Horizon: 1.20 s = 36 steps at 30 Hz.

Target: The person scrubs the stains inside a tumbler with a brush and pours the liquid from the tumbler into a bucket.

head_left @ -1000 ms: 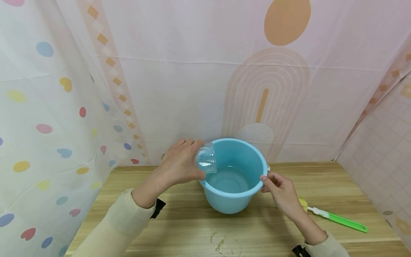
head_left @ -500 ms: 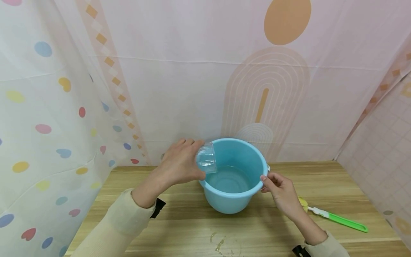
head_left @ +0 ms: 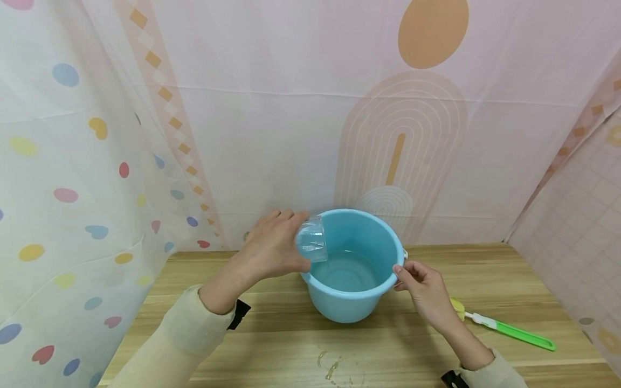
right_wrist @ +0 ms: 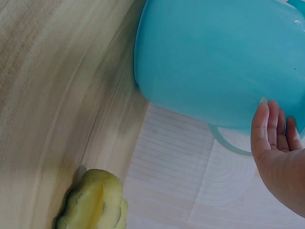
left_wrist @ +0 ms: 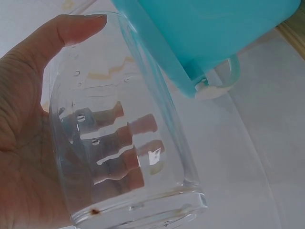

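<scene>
In the head view my left hand point(head_left: 271, 248) grips a clear drinking glass point(head_left: 312, 240), tipped on its side with its mouth over the left rim of a light blue bucket point(head_left: 345, 308). Shallow water point(head_left: 346, 272) covers the bucket's bottom. The left wrist view shows thumb and fingers wrapped round the glass point(left_wrist: 128, 143), with droplets on its wall and a small brown speck near its base. At the bucket's right side my right hand point(head_left: 426, 291) pinches the rim between thumb and fingers. In the right wrist view its fingers lie against the bucket's outer wall point(right_wrist: 214, 62).
A sponge brush with a green handle point(head_left: 524, 335) and yellow sponge head point(right_wrist: 97, 200) lies on the wooden table point(head_left: 271, 345), right of my right hand. Small wet spots point(head_left: 332, 369) mark the table in front of the bucket. Patterned curtains point(head_left: 271, 140) stand behind and at both sides.
</scene>
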Each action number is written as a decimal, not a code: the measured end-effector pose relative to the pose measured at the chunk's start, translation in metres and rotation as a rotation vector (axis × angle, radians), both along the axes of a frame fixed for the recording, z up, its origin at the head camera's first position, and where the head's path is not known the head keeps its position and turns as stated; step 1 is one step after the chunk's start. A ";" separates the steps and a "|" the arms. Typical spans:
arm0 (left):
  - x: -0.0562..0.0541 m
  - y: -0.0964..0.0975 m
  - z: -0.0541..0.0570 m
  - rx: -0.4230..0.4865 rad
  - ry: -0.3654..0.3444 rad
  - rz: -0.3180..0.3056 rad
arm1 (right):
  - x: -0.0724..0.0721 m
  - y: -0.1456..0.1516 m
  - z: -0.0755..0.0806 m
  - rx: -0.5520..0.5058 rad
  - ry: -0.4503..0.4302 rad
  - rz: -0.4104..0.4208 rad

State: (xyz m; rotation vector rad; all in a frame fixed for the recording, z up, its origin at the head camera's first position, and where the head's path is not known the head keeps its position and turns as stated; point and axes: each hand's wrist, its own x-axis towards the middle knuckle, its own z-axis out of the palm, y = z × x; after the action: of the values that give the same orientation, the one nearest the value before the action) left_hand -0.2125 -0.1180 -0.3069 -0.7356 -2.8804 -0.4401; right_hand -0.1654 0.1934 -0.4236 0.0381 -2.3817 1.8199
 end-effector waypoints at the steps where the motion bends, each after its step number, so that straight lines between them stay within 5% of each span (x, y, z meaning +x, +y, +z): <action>1: 0.000 0.000 0.000 -0.001 -0.001 0.001 | 0.000 0.000 0.000 -0.001 -0.002 0.001; 36: 0.000 0.002 0.002 -0.013 0.005 -0.011 | 0.000 -0.001 0.000 -0.018 0.010 0.001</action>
State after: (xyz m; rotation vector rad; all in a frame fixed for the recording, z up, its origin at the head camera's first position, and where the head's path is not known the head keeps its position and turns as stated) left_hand -0.2124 -0.1163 -0.3050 -0.7536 -2.8786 -0.4199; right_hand -0.1653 0.1926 -0.4238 0.0462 -2.3588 1.8375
